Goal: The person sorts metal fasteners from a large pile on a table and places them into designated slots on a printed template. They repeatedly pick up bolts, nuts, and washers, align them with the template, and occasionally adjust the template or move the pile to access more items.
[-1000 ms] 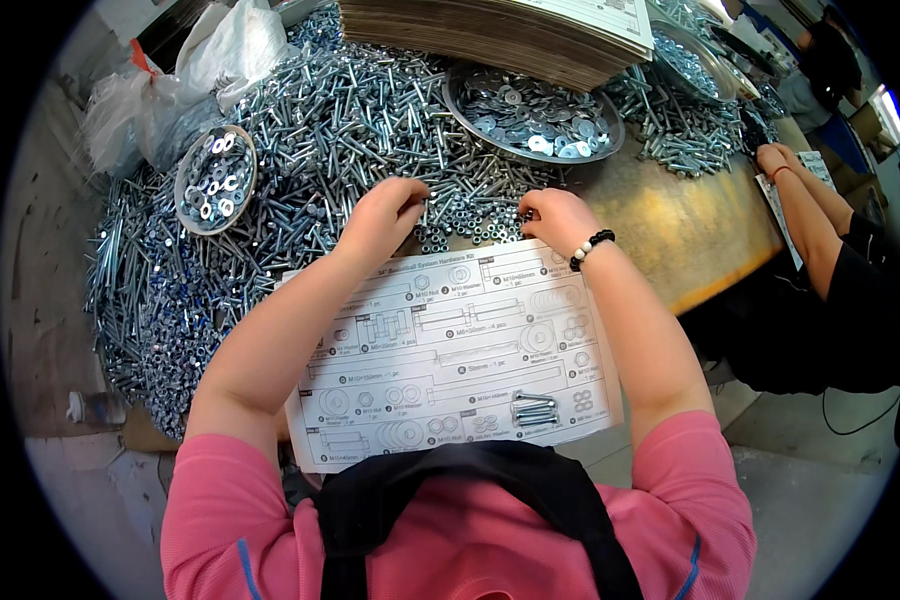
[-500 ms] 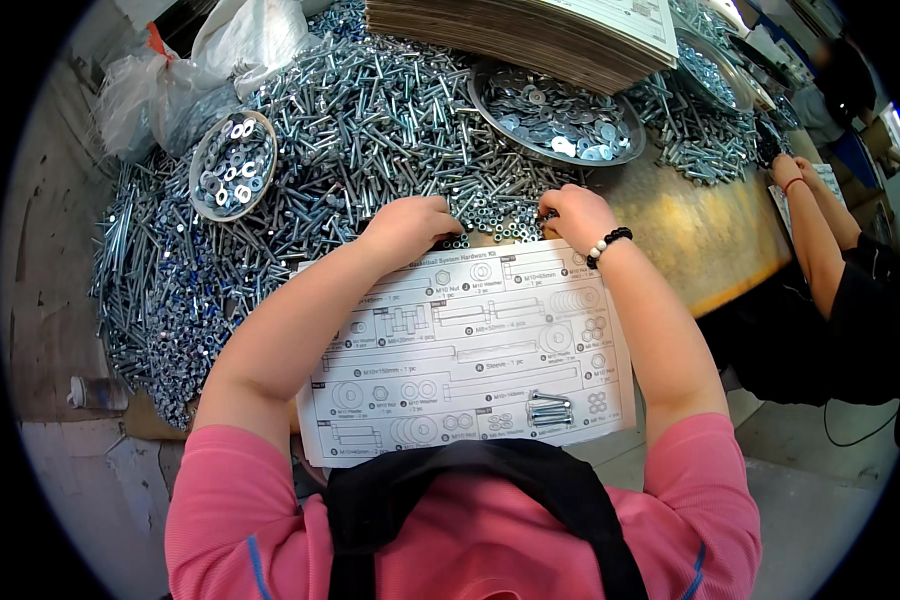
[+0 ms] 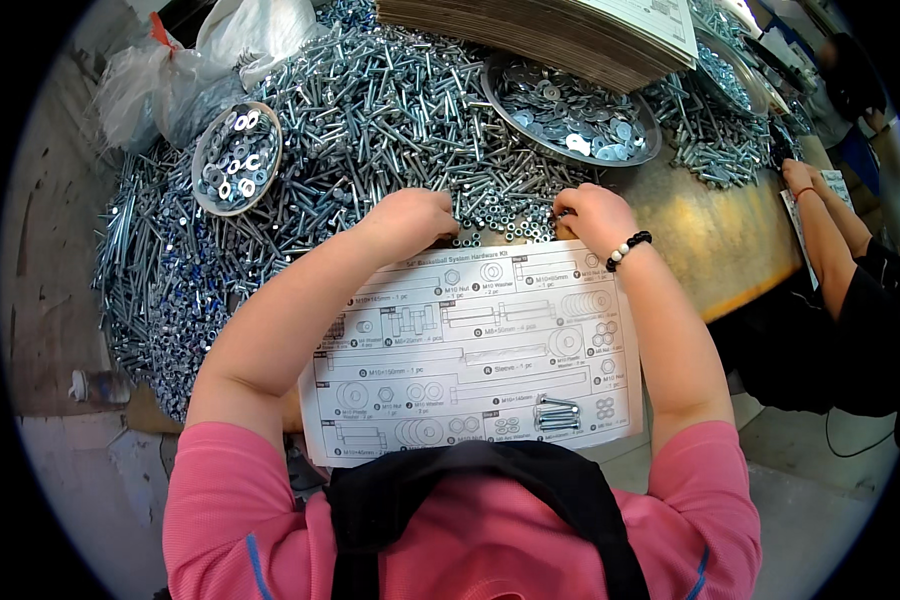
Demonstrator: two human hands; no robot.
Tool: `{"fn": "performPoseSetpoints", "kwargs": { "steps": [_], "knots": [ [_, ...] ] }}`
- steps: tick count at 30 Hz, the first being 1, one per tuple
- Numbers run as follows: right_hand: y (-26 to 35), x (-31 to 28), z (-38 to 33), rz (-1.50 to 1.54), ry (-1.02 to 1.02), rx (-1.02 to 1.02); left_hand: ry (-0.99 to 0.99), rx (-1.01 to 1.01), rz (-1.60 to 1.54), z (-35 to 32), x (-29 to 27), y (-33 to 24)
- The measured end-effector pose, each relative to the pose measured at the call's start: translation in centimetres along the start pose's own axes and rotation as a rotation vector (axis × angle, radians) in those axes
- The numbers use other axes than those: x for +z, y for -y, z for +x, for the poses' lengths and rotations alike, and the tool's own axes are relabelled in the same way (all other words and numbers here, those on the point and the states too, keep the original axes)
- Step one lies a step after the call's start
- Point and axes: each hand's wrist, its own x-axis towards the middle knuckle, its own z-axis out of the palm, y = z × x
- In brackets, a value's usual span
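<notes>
The left hand [image 3: 411,218] and the right hand [image 3: 598,216] are down by small shiny nuts [image 3: 495,216], just past the far edge of a paper sheet [image 3: 415,362]. A few bolts [image 3: 558,413] lie on its near right part. A big bolt pile [image 3: 370,125] spreads far and left.

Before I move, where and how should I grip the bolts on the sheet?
Pinch the bolts across mid-shank, probably coming from above with the right hand, the nearer one. They lie flat on the sheet, close side by side, running roughly left to right, so thumb near and fingers far should gather them.
</notes>
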Motion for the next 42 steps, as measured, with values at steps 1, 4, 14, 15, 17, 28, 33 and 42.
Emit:
{"fn": "performPoseSetpoints", "kwargs": {
  "steps": [1,4,14,15,17,28,33,42],
  "knots": [
    [0.0,-0.2,0.0,-0.002,-0.003,-0.004,-0.011,0.016,0.000,-0.3,0.2,0.3],
    [-0.1,-0.7,-0.5,0.031,-0.033,0.026,-0.071,-0.018,-0.137,-1.1,-0.2,1.6],
    [-0.1,-3.0,-5.4,0.196,-0.125,0.047,-0.068,-0.080,-0.083,-1.0,0.9,-0.1],
    [-0.1,-3.1,-6.2,0.189,-0.122,0.050,-0.040,-0.098,-0.048,-0.7,0.9,-0.3],
    [0.1,-3.4,-7.7,0.175,-0.117,0.057,0.017,-0.130,0.022,0.0,0.8,-1.0],
    [3.1,-4.1,-18.8,0.367,-0.003,-0.036,-0.033,-0.158,0.080,0.9,1.3,-0.6],
    [3.5,-2.7,-22.1,0.261,-0.036,-0.101,-0.128,-0.360,-0.067,-0.1,0.2,-2.6],
    [4.5,-2.8,-23.4,0.203,-0.091,-0.049,-0.150,-0.049,-0.350,0.8,0.7,-15.6]
  ]
}}
